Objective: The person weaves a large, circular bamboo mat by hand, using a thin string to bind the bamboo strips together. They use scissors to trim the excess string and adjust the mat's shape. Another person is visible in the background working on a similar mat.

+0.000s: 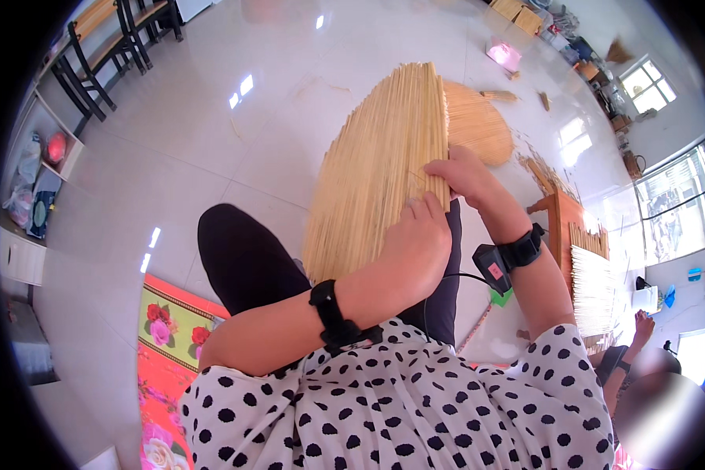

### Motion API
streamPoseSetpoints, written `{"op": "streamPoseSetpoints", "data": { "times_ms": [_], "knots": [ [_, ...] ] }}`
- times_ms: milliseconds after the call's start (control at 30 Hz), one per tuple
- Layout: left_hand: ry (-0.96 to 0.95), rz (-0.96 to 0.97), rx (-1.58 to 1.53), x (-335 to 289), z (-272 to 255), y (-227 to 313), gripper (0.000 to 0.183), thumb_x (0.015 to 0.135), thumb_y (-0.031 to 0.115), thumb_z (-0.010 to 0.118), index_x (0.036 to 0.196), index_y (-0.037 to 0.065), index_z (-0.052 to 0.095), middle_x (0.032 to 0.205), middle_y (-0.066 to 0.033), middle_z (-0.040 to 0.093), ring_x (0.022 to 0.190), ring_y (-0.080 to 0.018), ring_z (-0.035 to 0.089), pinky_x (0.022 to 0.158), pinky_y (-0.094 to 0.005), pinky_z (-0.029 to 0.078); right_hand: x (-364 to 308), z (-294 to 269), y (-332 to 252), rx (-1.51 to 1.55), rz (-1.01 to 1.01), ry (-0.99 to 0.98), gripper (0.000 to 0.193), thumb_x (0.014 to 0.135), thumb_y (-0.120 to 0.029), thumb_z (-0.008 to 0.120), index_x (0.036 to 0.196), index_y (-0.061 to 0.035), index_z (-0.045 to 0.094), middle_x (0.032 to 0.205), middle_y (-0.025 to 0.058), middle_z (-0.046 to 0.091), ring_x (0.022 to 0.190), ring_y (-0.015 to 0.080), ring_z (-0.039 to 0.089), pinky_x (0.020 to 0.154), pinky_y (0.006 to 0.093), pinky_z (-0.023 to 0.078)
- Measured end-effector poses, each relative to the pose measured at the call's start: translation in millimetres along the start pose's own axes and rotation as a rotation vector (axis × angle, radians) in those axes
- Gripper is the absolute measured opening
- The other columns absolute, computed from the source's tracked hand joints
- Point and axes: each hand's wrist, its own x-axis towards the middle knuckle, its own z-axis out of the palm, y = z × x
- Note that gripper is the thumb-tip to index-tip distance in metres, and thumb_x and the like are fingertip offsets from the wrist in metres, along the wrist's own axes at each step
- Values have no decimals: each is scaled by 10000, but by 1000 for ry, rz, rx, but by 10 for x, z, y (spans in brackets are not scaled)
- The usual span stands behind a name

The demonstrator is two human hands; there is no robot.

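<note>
A half-made mat of thin, pale yellow plant stalks (376,157) rests slanted over my lap, its stalks side by side and its left side curved. My right hand (464,174) grips its right edge, thumb on top and the other fingers hidden behind. Just below, my left hand (421,239) is closed on the same edge, its fingertips bent over the outermost stalks. A thin strand (417,178) shows on the mat close to my fingertips. Whether either hand also holds a needle or thread I cannot make out.
Behind the mat a round stalk disc (482,125) lies on the tiled floor, with loose stalk scraps nearby. At right, a wooden bench (565,227) stands near bundled stalks (591,286); another person's hand (644,327) shows beyond. A flowered red mat (164,352) lies at left.
</note>
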Motion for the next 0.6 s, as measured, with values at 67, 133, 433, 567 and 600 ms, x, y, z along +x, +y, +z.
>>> {"op": "streamPoseSetpoints", "data": {
  "times_ms": [67, 133, 433, 567, 600],
  "knots": [
    [-20, 54, -98, -101, -25, -52, 619, 777, 159, 736, 1211, -118, 392, 1030, -244, 537, 942, -366, 602, 760, -393, 518, -53, 0, 41, -5, 0, -20, 327, 816, -129, 585, 1087, 51, 619, 872, 90, 646, 679, 135, 628, 516, 252, 494],
    [-84, 109, -145, -165, -73, -96, 627, 773, 152, 742, 1220, -101, 382, 1048, -243, 524, 948, -370, 592, 771, -399, 511, -84, -45, 128, -4, -3, -36, 322, 815, -129, 585, 1078, 53, 625, 889, 86, 651, 707, 133, 625, 567, 256, 500],
    [-85, 218, -340, -196, -21, -151, 614, 782, 143, 733, 1258, -43, 392, 1141, -253, 487, 1020, -408, 568, 832, -433, 498, -88, -155, 154, -303, -90, 36, 324, 817, -139, 596, 1071, 59, 635, 893, 64, 669, 761, 129, 611, 685, 281, 490],
    [-193, 187, -448, -165, -147, -298, 615, 786, 150, 730, 1291, -3, 415, 1208, -265, 487, 1079, -404, 557, 859, -429, 498, -83, -141, 24, -347, -179, 82, 310, 804, -161, 606, 1020, 57, 650, 819, 74, 666, 712, 126, 601, 639, 300, 478],
    [-173, 166, -442, -204, -219, -398, 579, 794, 141, 719, 1283, 6, 440, 1220, -258, 495, 1072, -395, 566, 858, -425, 501, -52, -93, 13, -367, -216, 81, 297, 796, -162, 601, 993, 53, 658, 777, 79, 658, 669, 132, 595, 607, 308, 472]
  ]
}}
